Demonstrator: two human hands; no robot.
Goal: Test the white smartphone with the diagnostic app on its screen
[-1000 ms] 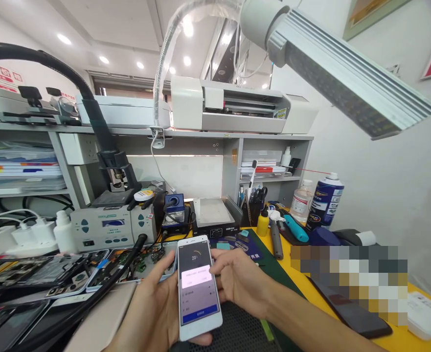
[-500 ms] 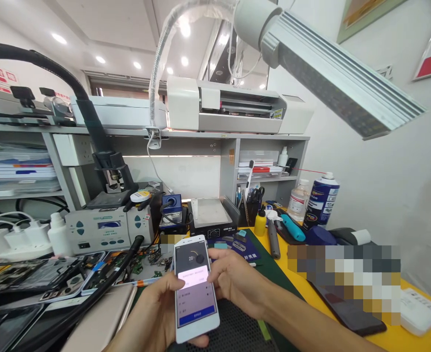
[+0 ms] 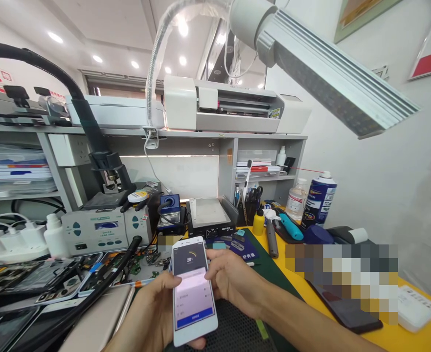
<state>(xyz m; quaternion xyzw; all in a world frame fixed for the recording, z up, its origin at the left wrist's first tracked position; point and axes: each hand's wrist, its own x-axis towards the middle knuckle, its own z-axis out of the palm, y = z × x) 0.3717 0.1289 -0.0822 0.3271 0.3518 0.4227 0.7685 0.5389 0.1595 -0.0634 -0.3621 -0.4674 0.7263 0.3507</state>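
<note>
A white smartphone (image 3: pixel 194 293) is held upright and slightly tilted above a black perforated mat. Its lit screen shows "20" on a dark band, a paler panel below and a blue bar at the bottom. My left hand (image 3: pixel 156 305) wraps round the phone's left side, thumb at the screen edge and fingertips showing under the lower end. From the other side my right hand (image 3: pixel 233 278) grips the right edge, its thumb by the screen and its other fingers curled, partly hidden behind the phone.
Phone parts and boards (image 3: pixel 134 266) crowd the left, beside a grey soldering station (image 3: pixel 105 232). A flat heating plate (image 3: pixel 210 212) stands behind the phone. To the right are a yellow bottle (image 3: pixel 258 222), a spray can (image 3: pixel 318 200) and a dark phone (image 3: pixel 343 305). A lamp (image 3: pixel 332 73) hangs overhead.
The bright pop-up box on the phone's screen has faded, and the list beneath looks lighter. Both hands keep the same hold; the whole view has shifted slightly.
</note>
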